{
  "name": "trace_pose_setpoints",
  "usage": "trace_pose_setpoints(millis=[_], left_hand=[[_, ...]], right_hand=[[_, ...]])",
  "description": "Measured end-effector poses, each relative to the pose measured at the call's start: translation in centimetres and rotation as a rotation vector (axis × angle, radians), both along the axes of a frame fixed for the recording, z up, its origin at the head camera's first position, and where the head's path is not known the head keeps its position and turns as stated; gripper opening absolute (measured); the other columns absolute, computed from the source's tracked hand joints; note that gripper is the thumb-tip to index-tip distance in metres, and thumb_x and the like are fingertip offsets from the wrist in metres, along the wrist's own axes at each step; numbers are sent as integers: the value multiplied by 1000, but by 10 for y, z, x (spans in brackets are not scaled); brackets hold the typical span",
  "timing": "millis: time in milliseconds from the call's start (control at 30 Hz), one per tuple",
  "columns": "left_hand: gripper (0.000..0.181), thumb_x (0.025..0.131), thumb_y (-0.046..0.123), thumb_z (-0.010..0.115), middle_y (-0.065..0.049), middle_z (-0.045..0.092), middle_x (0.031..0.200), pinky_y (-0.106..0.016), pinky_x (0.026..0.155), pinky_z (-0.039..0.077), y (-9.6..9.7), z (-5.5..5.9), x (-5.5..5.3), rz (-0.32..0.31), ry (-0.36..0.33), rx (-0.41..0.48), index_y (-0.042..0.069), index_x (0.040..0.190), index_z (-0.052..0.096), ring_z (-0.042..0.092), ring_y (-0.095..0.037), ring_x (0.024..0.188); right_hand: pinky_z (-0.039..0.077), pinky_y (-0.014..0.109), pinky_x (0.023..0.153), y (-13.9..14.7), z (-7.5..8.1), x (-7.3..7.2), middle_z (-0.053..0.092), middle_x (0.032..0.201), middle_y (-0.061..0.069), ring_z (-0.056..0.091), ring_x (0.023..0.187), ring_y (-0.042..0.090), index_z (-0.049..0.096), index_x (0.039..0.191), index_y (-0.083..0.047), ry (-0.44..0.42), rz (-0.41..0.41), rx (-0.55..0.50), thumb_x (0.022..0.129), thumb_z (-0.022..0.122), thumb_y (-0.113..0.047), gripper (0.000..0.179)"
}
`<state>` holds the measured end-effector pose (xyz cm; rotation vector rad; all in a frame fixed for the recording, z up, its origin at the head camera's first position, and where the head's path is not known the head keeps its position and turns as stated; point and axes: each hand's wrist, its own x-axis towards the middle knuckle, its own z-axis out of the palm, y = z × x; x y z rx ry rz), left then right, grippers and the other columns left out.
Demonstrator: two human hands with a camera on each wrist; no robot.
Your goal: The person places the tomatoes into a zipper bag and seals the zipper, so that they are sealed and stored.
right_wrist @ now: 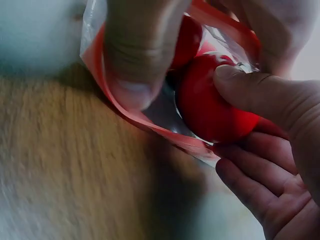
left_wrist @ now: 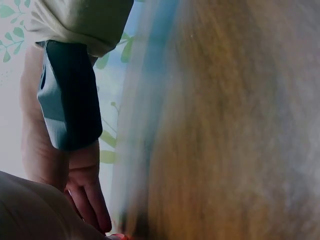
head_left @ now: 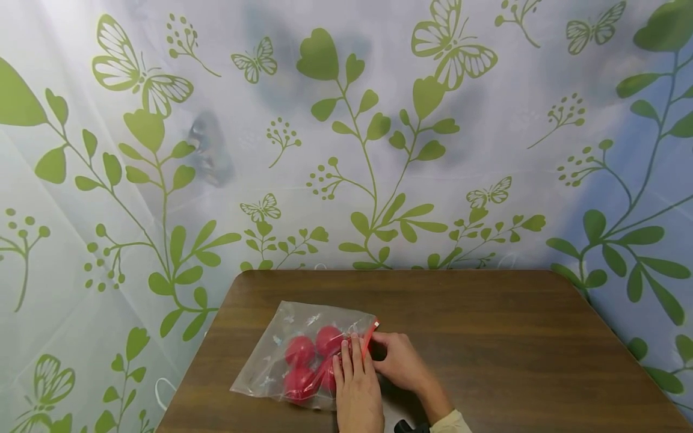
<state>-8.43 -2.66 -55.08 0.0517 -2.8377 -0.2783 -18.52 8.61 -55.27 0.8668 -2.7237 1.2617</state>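
Observation:
A clear plastic zip bag (head_left: 265, 361) with a red rim lies on the table with several smooth red balls (head_left: 299, 350) inside. My left hand (head_left: 357, 385) lies over the bag near its mouth, fingers stretched across the top. In the right wrist view its thumb (right_wrist: 135, 75) hooks inside the open red rim (right_wrist: 165, 132). My right hand (right_wrist: 280, 135) holds another red ball (right_wrist: 215, 102) at that mouth, thumb on top and fingers beneath. From the head view, this held ball is hidden behind the hands.
The bag rests on a brown wooden table (head_left: 487, 337). Behind stands a pale curtain (head_left: 368, 150) printed with green leaves and butterflies. A black wrist device (left_wrist: 72, 100) sits on my right wrist, below a beige sleeve (left_wrist: 85, 22).

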Motion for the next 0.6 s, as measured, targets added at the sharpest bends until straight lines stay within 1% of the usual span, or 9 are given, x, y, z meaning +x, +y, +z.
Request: trace_pose_setpoints(millis=[33,100,167,300,367,400,467,533,600], left_hand=[[81,82,-8,79,-18,39,175,-63,130,33,0,0,0,1,3,1,-1,158,52,37,-42,162],[78,86,-9,75,-17,38,175,-63,130,32,0,0,0,3,-15,12,0,159,52,36,-41,162],[75,88,-9,73,-17,38,175,-63,130,33,0,1,-1,4,-22,17,0,159,51,37,-41,162],[81,83,-10,77,-18,38,175,-63,129,35,-1,0,-1,1,3,16,-1,159,51,38,-42,161],[88,78,-11,81,-18,38,175,-63,129,36,-2,0,0,0,15,14,-1,160,50,38,-42,161],[89,77,-12,81,-18,37,175,-62,128,36,-2,0,0,1,22,17,-2,160,49,38,-42,161],[83,83,-9,79,-18,38,175,-62,128,37,-2,0,0,9,30,15,-2,160,49,39,-42,161],[72,91,-6,74,-18,39,175,-61,128,38,-2,0,-1,19,36,19,-2,159,51,40,-42,161],[63,96,-4,67,-19,39,175,-61,128,37,-2,-1,-1,28,32,26,-2,158,53,40,-42,161]], right_hand=[[63,48,103,-2,-1,0,83,124,0,78,113,17,81,129,-19,11,-1,3,86,93,-24,45],[64,46,100,-5,-3,-1,84,119,-1,79,108,16,83,124,-20,36,-5,8,86,93,-23,40],[64,44,97,-8,-5,-2,84,113,-4,78,102,12,84,119,-21,35,-11,9,86,93,-24,34],[64,41,93,-14,-8,-5,84,106,-7,76,97,8,85,111,-21,34,-20,6,87,91,-24,25],[64,41,93,-17,-10,-6,84,105,-8,75,97,8,85,110,-20,27,-21,1,87,90,-23,23],[64,41,93,-19,-10,-6,84,105,-8,75,97,7,85,109,-20,25,-23,0,88,89,-22,22],[64,40,92,-22,-12,-7,84,104,-8,74,96,6,86,108,-20,17,-24,1,89,88,-21,19],[64,39,90,-25,-12,-7,83,101,-9,72,92,4,85,105,-20,18,-20,3,90,87,-20,14],[63,36,86,-27,-12,-7,82,97,-10,70,88,3,84,100,-20,22,-11,5,91,86,-20,9]])
